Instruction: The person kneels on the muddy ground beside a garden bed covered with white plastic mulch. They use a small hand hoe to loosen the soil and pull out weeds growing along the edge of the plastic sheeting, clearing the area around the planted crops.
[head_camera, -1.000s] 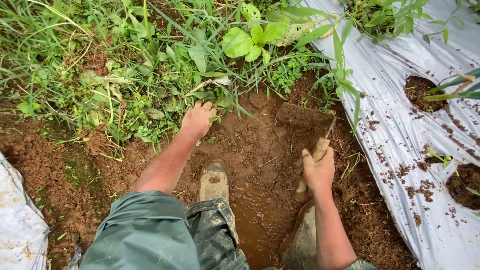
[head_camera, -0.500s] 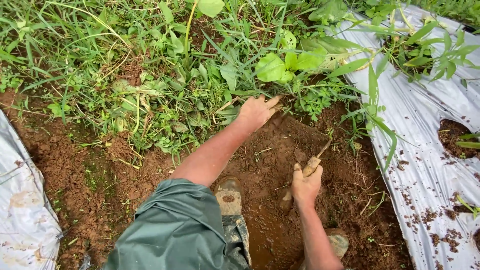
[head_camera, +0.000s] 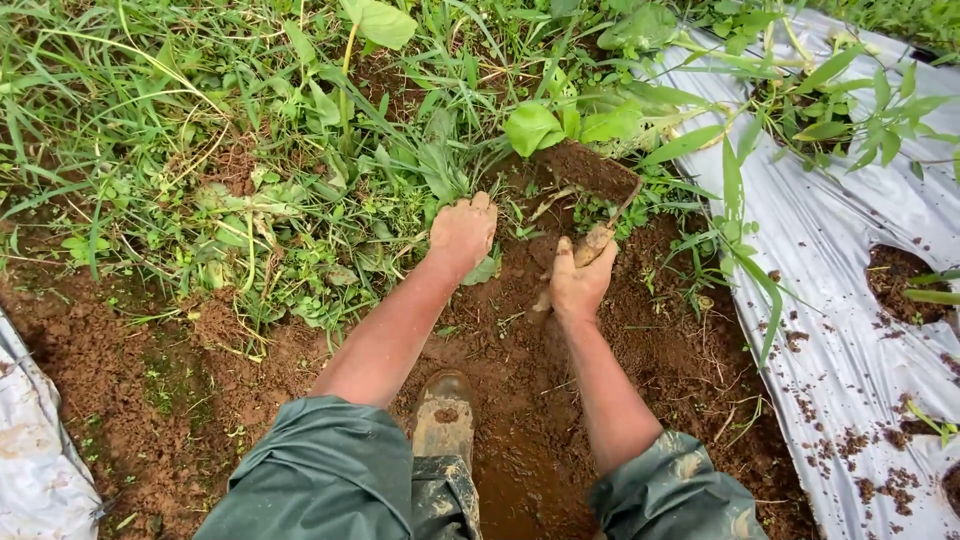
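Since half a second ago our right hand (head_camera: 580, 283) has lifted the hand hoe (head_camera: 585, 195) forward, so its soil-caked blade now sits up at the edge of the weeds (head_camera: 330, 150) instead of lying low on the bare earth, and our left hand (head_camera: 462, 232) has drawn back a little from the broad-leaved plant (head_camera: 560, 125).

In the head view, the right hand is closed tight around the muddy wooden handle of the hoe, thumb along the shaft; the blade lies at about 12 o'clock from that hand, tilted and covered in red soil, just below the broad-leaved plant. The left hand sits at about 9 o'clock from the right one, near it, fingers curled down into the grass and soil; we cannot tell whether it grips any stems. Both hands are coated in mud.

A muddy boot (head_camera: 444, 425) stands at 6 o'clock in the wet red soil (head_camera: 520, 400). Silver plastic mulch sheet (head_camera: 840, 240) runs along the 3 o'clock side, with planting holes, and another strip shows at 8 o'clock.
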